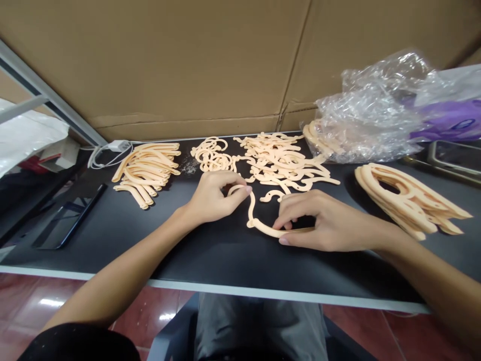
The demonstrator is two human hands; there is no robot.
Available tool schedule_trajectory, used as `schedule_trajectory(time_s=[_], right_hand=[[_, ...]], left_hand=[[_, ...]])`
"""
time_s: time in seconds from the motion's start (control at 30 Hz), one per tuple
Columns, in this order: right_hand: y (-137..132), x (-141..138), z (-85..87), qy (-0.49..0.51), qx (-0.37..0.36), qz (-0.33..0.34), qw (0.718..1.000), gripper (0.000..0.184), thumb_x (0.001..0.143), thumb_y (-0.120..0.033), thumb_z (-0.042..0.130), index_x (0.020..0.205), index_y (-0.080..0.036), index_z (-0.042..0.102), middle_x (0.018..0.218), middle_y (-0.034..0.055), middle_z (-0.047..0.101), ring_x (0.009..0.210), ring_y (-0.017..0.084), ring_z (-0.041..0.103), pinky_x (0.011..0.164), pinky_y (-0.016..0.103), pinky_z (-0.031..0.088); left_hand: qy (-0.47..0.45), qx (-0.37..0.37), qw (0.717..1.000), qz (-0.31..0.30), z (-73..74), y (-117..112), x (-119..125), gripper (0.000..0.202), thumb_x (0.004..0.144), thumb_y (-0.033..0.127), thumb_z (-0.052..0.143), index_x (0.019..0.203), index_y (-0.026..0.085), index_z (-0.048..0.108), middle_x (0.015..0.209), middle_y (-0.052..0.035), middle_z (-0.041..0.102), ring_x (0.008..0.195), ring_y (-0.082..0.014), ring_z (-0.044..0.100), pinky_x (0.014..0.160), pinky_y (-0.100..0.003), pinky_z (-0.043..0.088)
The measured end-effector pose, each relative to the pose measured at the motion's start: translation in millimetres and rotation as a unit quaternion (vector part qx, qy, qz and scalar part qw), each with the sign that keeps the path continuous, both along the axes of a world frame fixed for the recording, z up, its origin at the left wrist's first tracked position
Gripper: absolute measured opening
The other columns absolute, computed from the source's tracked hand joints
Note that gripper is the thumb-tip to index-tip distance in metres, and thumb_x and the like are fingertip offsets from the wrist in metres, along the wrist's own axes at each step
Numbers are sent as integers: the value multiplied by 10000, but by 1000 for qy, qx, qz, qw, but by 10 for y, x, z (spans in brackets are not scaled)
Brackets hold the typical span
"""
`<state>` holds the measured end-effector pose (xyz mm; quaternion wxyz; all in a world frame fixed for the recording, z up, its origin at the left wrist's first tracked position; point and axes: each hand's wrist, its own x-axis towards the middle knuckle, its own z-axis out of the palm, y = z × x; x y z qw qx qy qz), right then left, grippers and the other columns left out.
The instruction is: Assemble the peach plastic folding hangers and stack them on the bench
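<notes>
A thin peach-coloured curved plastic piece (252, 216) lies on the black table (124, 235) between my hands. My left hand (212, 196) pinches its upper hooked end between thumb and fingers. My right hand (326, 220) is closed on its lower straight arm, fingers pressing it to the table. Just beyond lies a tangled heap of loose peach pieces (285, 160). A small pile of ring-shaped pieces (212, 154) sits behind my left hand.
A neat pile of curved strips (147, 168) lies at the left, a stack of whole peach frames (408, 198) at the right. A crumpled clear plastic bag (376, 110) sits at the back right. A dark phone (69, 215) and a white charger (112, 148) lie left. Cardboard (188, 60) walls the back.
</notes>
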<state>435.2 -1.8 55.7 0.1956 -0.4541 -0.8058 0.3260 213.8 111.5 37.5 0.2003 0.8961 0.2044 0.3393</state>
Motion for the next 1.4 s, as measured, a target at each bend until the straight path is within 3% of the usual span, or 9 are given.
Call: schedule_trajectory(time_s=[0.37,0.67,0.77,0.87,0.97,1.07,1.23,1.3,1.4], right_hand=[[-22,-57,-131,-7,53,23,998,275,847,-304,730,622,-189,622,639,-15,573,667,128,527,679,289,393],[-24,-59,-130,-37,81,26,996,402,835,-348,750,562,-182,505,575,-43,506,623,108,482,666,289,371],[-20,-43,-105,-14,148,8,989,452,863,-395,724,550,-182,478,552,-51,484,561,90,454,637,291,362],[-11,-3,-67,32,277,-42,959,482,948,-298,597,519,-190,404,493,-55,402,492,82,370,593,302,330],[-7,40,-49,64,409,-123,902,479,962,-178,505,504,-205,366,456,-41,371,463,93,331,549,323,286],[-11,48,-42,67,481,-160,859,477,936,-128,520,502,-211,341,454,-41,338,450,92,301,506,324,235],[2,24,-48,13,506,-141,851,510,891,-164,612,497,-210,292,459,-51,292,465,90,267,479,291,247],[26,32,-80,-21,501,-141,853,505,892,-192,617,492,-210,310,454,-44,328,469,95,302,489,282,281],[74,70,-149,-45,489,-150,858,500,904,-220,606,483,-207,338,443,-34,375,466,103,352,501,284,307]], left_hand=[[61,69,995,-28,-96,19,-15,188,887,272,637,800,150,751,787,-47,644,746,-159,587,701,-289,458],[123,103,987,-20,-93,24,-32,165,861,237,621,731,155,682,718,-19,610,690,-153,536,696,-307,417],[125,125,984,-13,-54,67,-24,159,862,277,626,773,164,692,739,-27,641,714,-167,572,715,-317,437],[71,156,985,36,70,121,-75,173,881,296,607,834,162,705,797,-49,690,783,-185,624,769,-335,480],[2,171,978,120,229,110,-327,157,897,254,574,879,168,704,851,-45,717,829,-175,655,821,-328,516],[23,191,962,195,287,14,-845,159,901,212,554,927,186,709,950,-43,738,928,-190,676,897,-344,528],[160,178,923,302,77,-109,-1788,272,910,230,523,1099,199,716,1150,-87,711,1105,-256,644,1017,-418,514],[215,155,919,291,-17,-96,-1982,361,922,239,487,1221,190,682,1292,-115,656,1209,-286,595,1073,-467,481],[238,134,923,271,-85,-40,-2057,387,957,247,426,1242,179,679,1291,-132,657,1227,-287,584,1098,-495,460]])
